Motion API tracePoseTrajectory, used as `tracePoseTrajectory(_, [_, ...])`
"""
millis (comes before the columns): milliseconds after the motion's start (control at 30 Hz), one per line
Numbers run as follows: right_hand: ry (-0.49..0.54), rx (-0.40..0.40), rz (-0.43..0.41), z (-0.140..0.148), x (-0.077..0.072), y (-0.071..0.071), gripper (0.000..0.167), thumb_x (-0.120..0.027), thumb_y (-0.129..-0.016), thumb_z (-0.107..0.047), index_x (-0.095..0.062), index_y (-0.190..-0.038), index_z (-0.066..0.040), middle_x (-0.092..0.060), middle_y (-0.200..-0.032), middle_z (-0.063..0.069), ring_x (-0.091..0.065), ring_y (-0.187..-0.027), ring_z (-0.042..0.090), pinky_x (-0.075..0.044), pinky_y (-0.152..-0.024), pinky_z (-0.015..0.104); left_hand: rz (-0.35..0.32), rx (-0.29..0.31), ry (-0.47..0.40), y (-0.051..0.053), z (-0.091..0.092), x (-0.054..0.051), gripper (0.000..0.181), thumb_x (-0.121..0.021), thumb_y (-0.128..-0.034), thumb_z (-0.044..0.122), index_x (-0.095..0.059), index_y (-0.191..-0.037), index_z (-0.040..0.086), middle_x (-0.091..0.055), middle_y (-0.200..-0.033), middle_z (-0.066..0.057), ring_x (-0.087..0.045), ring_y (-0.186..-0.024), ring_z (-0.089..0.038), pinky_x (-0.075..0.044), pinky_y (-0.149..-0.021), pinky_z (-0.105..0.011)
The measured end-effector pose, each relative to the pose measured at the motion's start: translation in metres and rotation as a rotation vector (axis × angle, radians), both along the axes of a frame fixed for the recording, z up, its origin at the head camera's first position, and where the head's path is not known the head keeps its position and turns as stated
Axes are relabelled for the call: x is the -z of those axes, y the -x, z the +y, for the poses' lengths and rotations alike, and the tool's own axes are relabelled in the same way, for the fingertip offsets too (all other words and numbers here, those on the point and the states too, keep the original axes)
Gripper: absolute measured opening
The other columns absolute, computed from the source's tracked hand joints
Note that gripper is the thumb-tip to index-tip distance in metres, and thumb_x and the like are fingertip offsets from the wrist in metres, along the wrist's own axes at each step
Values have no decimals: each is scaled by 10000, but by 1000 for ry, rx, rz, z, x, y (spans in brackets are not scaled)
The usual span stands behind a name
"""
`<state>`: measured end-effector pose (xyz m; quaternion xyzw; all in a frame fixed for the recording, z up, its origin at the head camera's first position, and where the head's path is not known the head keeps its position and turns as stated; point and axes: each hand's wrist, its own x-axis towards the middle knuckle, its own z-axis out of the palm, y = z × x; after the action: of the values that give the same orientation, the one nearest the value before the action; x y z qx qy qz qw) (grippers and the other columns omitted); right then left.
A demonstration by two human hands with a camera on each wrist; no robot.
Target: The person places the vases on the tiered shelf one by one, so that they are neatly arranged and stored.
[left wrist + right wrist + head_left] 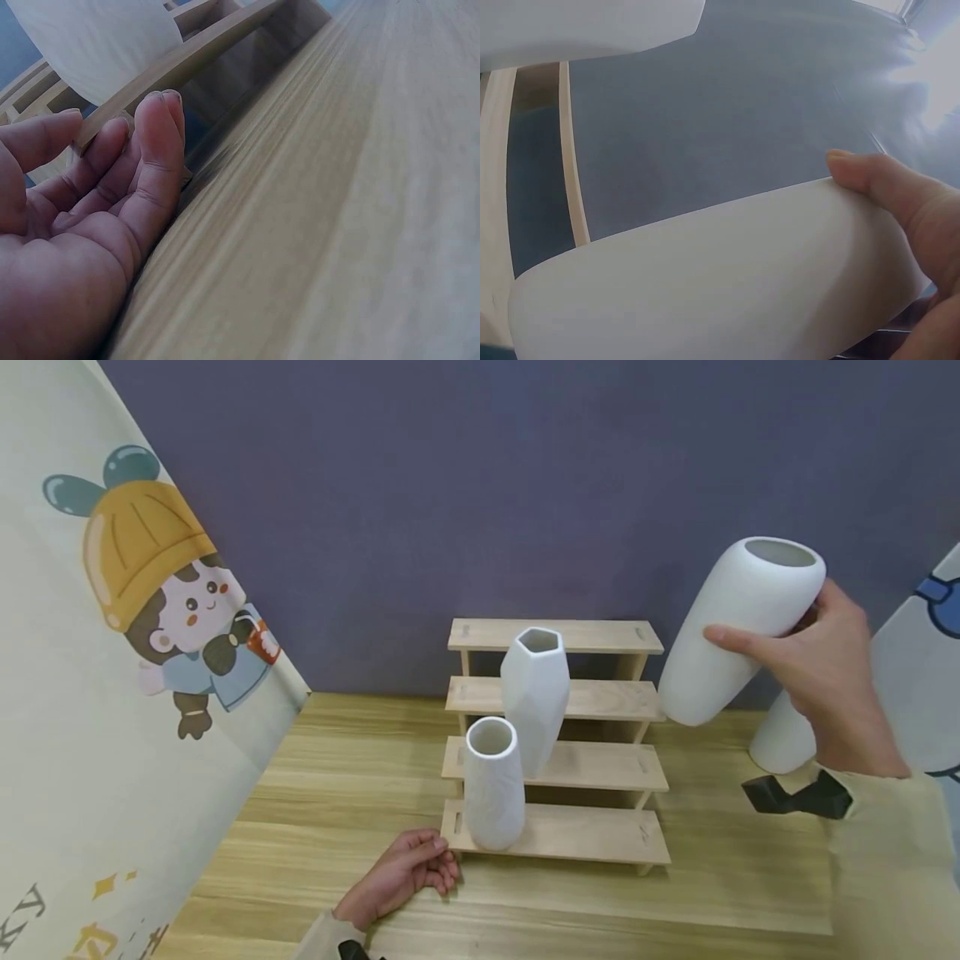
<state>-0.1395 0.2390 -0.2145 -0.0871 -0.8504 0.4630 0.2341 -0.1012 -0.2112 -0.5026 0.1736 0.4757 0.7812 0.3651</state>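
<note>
My right hand point(825, 668) grips a smooth white vase point(738, 618) in the air, to the right of a stepped wooden display stand point(592, 835). The vase tilts, its round mouth up and to the right; in the right wrist view the thumb point(870, 171) lies along its side. At the stand's front left corner, my left hand point(408, 872) pinches the lowest step, thumb above and fingers under the edge point(112, 146). A round-mouthed white vase point(495, 789) stands upright on that step's left end. Behind it, a faceted white vase point(536, 693) stands on the second step.
Another white vase point(783, 735) is partly hidden behind my right hand and wrist. The stand rests on a wood-grain tabletop point(300, 827) against a dark blue-grey backdrop point(480, 485). A pale panel with a cartoon figure point(191, 585) borders the left side.
</note>
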Motion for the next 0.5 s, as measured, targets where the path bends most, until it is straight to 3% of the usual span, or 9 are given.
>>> tracePoseTrajectory(500, [-16, -102, 35, -24, -3, 35, 767, -910, -720, -269, -518, -1380, -284, -559, -1136, -189, -560, -984, 43, -485, -680, 126, -6, -22, -14, 3, 7, -3, 286, -362, -1088, 129, -631, -998, 98, -743, -940, 19, -718, -827, -80, -599, -729, -211])
